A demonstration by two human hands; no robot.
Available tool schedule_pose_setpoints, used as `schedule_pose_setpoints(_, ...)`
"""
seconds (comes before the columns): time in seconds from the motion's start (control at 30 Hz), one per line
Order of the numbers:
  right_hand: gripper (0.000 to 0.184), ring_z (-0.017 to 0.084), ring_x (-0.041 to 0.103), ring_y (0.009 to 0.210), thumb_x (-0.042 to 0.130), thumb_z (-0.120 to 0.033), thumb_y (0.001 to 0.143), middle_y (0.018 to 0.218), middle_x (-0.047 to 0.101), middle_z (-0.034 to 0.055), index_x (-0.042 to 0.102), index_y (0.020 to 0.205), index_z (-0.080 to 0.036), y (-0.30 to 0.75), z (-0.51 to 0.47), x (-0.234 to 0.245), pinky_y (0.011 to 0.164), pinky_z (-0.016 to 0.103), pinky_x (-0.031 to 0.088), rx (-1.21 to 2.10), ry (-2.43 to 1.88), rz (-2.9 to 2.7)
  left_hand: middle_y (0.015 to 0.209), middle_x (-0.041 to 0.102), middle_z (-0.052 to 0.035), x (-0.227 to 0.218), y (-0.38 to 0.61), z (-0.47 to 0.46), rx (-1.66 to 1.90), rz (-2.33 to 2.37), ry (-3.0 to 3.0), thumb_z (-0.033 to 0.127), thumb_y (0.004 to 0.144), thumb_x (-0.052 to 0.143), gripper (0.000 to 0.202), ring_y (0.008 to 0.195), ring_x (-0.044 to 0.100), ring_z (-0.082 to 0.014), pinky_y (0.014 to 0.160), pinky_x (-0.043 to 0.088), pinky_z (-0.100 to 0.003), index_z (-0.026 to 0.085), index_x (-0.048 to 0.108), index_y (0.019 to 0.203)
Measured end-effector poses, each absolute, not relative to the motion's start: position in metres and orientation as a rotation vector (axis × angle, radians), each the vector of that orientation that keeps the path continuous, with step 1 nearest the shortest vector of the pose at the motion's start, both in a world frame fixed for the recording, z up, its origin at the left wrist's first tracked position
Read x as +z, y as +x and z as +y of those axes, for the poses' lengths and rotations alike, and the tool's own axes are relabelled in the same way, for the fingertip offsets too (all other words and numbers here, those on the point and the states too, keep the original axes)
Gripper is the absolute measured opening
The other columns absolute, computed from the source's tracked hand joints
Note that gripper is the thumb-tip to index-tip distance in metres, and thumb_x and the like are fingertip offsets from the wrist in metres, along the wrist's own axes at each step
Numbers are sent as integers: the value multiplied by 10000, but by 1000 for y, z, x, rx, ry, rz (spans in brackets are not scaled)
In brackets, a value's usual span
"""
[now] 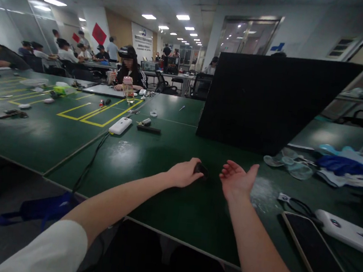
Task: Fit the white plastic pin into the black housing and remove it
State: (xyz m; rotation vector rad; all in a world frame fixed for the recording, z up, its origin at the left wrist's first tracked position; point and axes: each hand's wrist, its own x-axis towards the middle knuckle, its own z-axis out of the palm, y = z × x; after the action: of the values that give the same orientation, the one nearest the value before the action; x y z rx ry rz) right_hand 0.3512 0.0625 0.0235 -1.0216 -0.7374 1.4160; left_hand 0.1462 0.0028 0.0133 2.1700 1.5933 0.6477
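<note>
My left hand (184, 172) is closed around a small dark, rounded object (201, 169) just over the green table (159, 212). What kind of object it is, I cannot make out, as the fingers cover part of it. To its right, my right hand (237, 179) is held palm up with the thumb apart from the fingers, and nothing lies in it. A gap separates the two hands. Beyond them stands a large black panel (254, 100), tilted to the right.
A white power bank (121, 125) with a cable and a dark bar (148, 129) lie to the left. Right of me are a phone (321, 256), a white device (347, 231), gloves (345, 165) and clear fan blades (293, 164). A person (130, 71) sits across the table.
</note>
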Motion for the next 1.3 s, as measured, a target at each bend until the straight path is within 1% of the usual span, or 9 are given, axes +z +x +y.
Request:
schedule_pose_setpoints(0.17, 823, 211, 596, 593, 122, -904, 770, 661, 633, 56, 614, 842, -248, 357, 69, 19, 544, 356, 447, 1359, -1031, -817, 1136, 673, -161, 18, 190, 1, 611, 1527, 2259, 539, 945, 471, 555, 1038, 676, -309, 865, 530, -421, 183, 387, 1362)
schedule_pose_setpoints(0.33, 876, 223, 628, 685, 81, -888, 785, 780, 679, 93, 646, 876, -225, 351, 64, 22, 585, 352, 461, 1268, -1153, -990, 1191, 636, -116, 23, 165, 4, 945, 1391, 1915, 478, 958, 492, 517, 980, 677, -226, 871, 534, -377, 218, 366, 1387)
schedule_pose_setpoints(0.43, 734, 248, 644, 870, 340, -845, 815, 962, 703, 98, 696, 958, -219, 343, 52, 25, 700, 356, 482, 976, -1309, -1566, 1247, 599, -123, 21, 124, 4, 1361, 1408, 1727, 433, 970, 488, 476, 1084, 628, -220, 956, 501, -381, 195, 395, 1371)
schedule_pose_setpoints(0.53, 601, 249, 626, 935, 603, -741, 766, 1082, 681, 79, 707, 1101, -253, 328, 36, 28, 748, 355, 477, 701, -1308, -2231, 1225, 579, -114, 15, 79, -3, 1491, 1602, 1742, 392, 904, 609, 447, 1137, 575, -236, 1018, 458, -413, 190, 513, 1291)
schedule_pose_setpoints(0.63, 627, 248, 620, 955, 648, -701, 759, 1153, 649, 84, 669, 1217, -273, 309, 22, 31, 722, 349, 479, 573, -1272, -2553, 1140, 590, -88, 10, 50, -13, 1351, 1825, 1780, 383, 841, 689, 473, 1032, 593, -231, 939, 489, -411, 214, 562, 1264)
schedule_pose_setpoints(0.73, 435, 246, 622, 952, 600, -588, 852, 1116, 652, 80, 703, 1134, -273, 295, 15, 33, 726, 361, 484, 425, -1284, -2666, 1037, 642, -51, 13, 47, -19, 1249, 1806, 1743, 364, 865, 663, 491, 890, 626, -197, 828, 519, -366, 230, 505, 1310)
schedule_pose_setpoints(0.93, 305, 258, 645, 983, 499, -364, 953, 1144, 686, 85, 693, 1164, -259, 295, 20, 27, 811, 412, 506, 291, -1261, -2641, 1052, 691, -40, 24, 67, -28, 1074, 1801, 1847, 326, 853, 681, 496, 912, 665, -210, 824, 521, -357, 262, 487, 1305)
schedule_pose_setpoints(1.07, 306, 257, 674, 927, 513, -321, 953, 1089, 716, 75, 673, 1203, -247, 302, 25, 25, 779, 417, 536, 404, -1290, -2495, 1082, 706, -41, 25, 73, -35, 967, 1807, 1886, 292, 854, 675, 472, 929, 685, -215, 799, 526, -341, 267, 492, 1289)
schedule_pose_setpoints(1.3, 235, 199, 664, 949, 512, -244, 968, 1084, 703, 55, 668, 1142, -225, 293, 10, 33, 819, 367, 552, 376, -829, -2314, 1053, 725, -32, 22, 83, -38, 848, 1850, 1972, 332, 833, 687, 449, 922, 705, -227, 767, 528, -325, 274, 525, 1247)
